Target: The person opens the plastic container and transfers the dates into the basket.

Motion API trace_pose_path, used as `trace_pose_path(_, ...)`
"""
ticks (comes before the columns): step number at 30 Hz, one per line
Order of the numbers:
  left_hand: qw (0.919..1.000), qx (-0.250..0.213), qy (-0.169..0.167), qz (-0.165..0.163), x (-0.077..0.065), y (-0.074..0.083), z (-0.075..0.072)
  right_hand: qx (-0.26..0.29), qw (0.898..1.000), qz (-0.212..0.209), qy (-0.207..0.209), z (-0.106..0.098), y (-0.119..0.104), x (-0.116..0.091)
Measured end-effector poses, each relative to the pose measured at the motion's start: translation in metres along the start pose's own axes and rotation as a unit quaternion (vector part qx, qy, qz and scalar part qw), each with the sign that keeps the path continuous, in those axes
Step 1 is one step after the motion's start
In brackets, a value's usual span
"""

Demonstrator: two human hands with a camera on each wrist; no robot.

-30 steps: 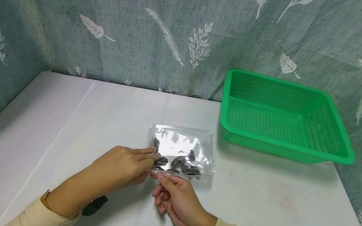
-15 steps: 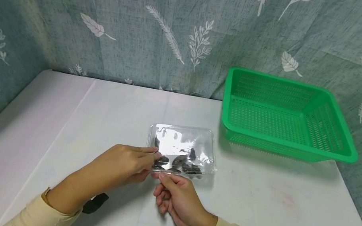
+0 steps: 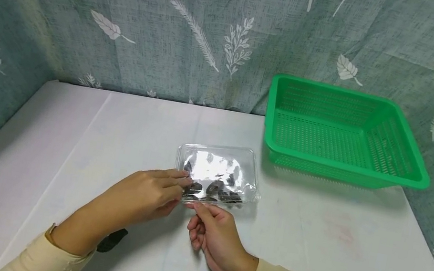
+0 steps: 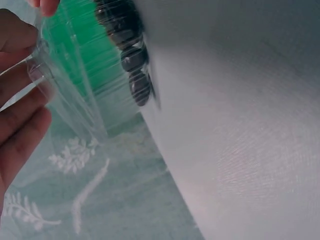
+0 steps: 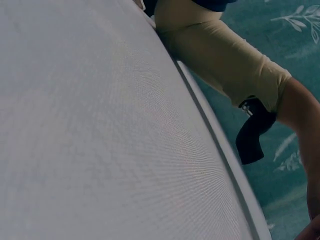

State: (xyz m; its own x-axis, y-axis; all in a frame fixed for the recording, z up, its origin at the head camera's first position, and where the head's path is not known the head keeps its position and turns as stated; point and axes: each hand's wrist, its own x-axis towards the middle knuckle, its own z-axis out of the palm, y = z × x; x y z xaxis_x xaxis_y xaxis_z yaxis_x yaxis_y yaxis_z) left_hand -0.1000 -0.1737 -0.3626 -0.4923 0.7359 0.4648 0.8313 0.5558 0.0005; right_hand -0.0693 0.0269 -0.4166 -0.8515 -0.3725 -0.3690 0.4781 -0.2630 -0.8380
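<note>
We pinch the clear clamshell (image 3: 216,174)
Left hand (image 3: 152,189) at one corner, right hand (image 3: 216,234) alongside; we should keep it level.

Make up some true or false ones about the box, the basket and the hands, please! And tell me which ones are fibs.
1. The basket is green. True.
2. The left hand and the right hand both touch the box. True.
3. The box is inside the basket. False: it is outside, nearer the person.
4. Dark lumps show through the box. True.
5. In the head view, the basket is left of the box. False: it is to the right and farther back.
6. The box is green too. False: it is clear.
</note>
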Motion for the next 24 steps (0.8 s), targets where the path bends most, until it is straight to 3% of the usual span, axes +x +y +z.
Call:
trace_pose_path(7,0.9990,0.011,-0.041,0.010,0.006,0.002,-0.003,-0.002,1.000,-0.016,0.009,0.001,0.001,0.001)
trace_pose_path(24,0.9935,-0.053,-0.101,-0.009,0.019,-0.006,-0.011,-0.006,1.000,-0.018,0.006,-0.002,0.000,0.001)
